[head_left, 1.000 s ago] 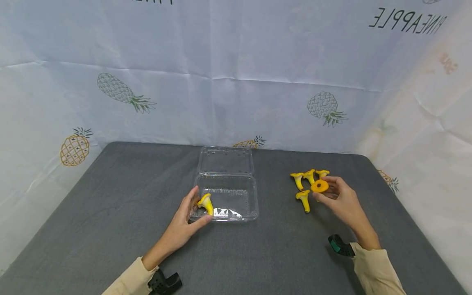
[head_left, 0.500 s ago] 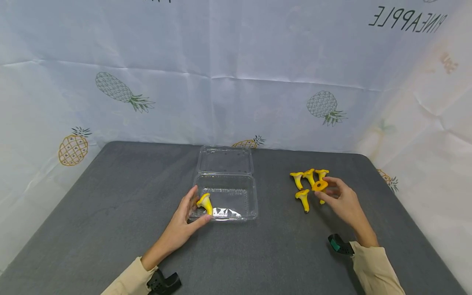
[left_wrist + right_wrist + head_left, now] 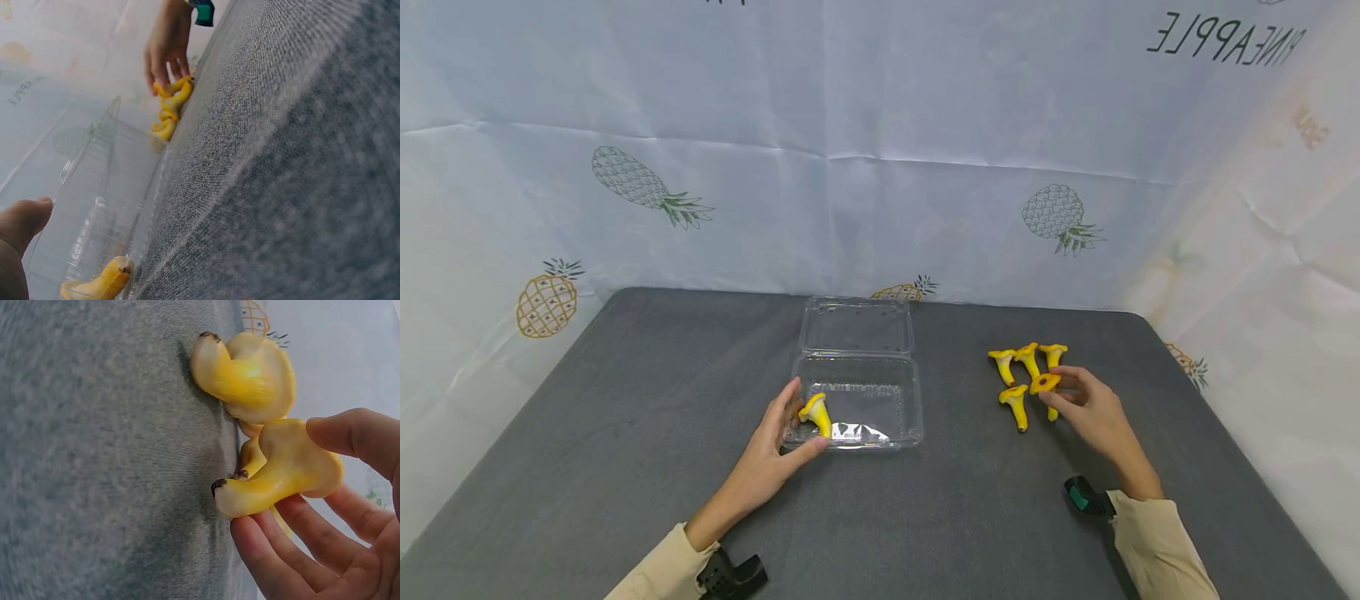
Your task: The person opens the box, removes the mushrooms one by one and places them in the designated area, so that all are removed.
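Observation:
A yellow chanterelle mushroom [image 3: 1043, 383] is pinched by my right hand [image 3: 1093, 417], with the thumb on its cap. The right wrist view shows fingers beneath this mushroom [image 3: 281, 472], and its dark-tipped stem points toward the table. My left hand [image 3: 763, 458] holds the near left corner of a clear plastic clamshell container [image 3: 917, 408], whose lid [image 3: 859, 327] lies folded back. One chanterelle [image 3: 817, 415] lies inside, at the container's left. Only the left thumb [image 3: 28, 219] shows in the left wrist view, at the container's wall; the fingers are out of sight.
Several more chanterelles lie together on the grey table [image 3: 955, 517]; one mushroom [image 3: 1015, 406] is nearest the held one, others [image 3: 1027, 358] lie just behind. A pineapple-printed cloth [image 3: 880, 125] hangs behind the table. Each wrist wears a black camera mount [image 3: 1088, 497].
My right hand has turned the pinched mushroom slightly and shifted it a little; its cap now shows more edge-on and its stem is visible below. The left hand and container stay put.

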`<state>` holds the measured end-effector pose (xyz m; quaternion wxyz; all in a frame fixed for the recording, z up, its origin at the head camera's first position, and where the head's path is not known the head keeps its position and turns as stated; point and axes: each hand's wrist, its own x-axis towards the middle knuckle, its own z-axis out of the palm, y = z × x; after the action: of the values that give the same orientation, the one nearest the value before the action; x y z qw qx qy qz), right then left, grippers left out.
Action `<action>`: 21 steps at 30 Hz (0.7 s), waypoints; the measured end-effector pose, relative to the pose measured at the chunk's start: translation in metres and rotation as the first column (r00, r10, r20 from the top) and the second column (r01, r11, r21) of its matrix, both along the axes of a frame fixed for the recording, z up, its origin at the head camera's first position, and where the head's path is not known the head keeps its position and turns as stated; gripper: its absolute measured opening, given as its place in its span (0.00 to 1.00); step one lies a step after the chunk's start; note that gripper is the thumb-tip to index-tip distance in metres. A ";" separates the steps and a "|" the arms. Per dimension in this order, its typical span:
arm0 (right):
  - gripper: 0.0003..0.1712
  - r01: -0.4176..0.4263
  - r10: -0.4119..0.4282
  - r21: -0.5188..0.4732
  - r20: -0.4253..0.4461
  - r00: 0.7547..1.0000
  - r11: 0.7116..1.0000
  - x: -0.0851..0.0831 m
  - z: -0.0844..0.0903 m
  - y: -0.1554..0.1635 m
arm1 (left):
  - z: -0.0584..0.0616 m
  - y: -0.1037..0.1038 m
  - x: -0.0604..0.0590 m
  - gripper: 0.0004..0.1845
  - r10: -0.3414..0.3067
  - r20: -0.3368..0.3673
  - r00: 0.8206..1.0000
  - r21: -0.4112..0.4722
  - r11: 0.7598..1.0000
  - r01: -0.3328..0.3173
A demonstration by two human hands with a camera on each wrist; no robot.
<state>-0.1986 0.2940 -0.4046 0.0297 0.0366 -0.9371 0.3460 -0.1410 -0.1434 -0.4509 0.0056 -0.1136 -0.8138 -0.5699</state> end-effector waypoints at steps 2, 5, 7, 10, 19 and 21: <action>0.31 0.000 0.000 -0.003 0.007 1.000 1.000 0.000 -0.001 0.000 | 0.000 0.000 0.000 0.48 -0.001 -0.001 1.000 -0.003 1.000 0.001; 0.32 0.001 -0.001 -0.003 0.019 1.000 1.000 -0.001 -0.003 0.000 | 0.000 0.000 0.000 0.48 0.000 0.000 1.000 -0.004 1.000 0.000; 0.32 0.005 -0.005 0.000 0.026 1.000 1.000 -0.002 -0.004 0.001 | 0.000 0.000 0.000 0.48 0.000 0.001 1.000 -0.004 1.000 0.000; 0.32 0.013 -0.013 -0.001 0.033 0.999 1.000 -0.003 -0.006 0.002 | 0.001 0.000 0.000 0.48 0.000 0.004 1.000 -0.002 1.000 0.000; 0.33 -0.011 0.010 0.004 0.068 0.998 1.000 -0.005 -0.012 0.007 | 0.001 0.000 -0.001 0.48 -0.009 0.005 1.000 0.009 1.000 0.009; 0.33 -0.016 0.015 0.012 0.075 0.997 1.000 -0.006 -0.013 0.008 | 0.001 -0.001 -0.001 0.48 -0.011 0.001 1.000 0.014 1.000 0.011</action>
<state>-0.2045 0.3019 -0.4175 -0.0085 0.0308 -0.9393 0.3415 -0.1419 -0.1441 -0.4501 0.0028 -0.1178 -0.8090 -0.5758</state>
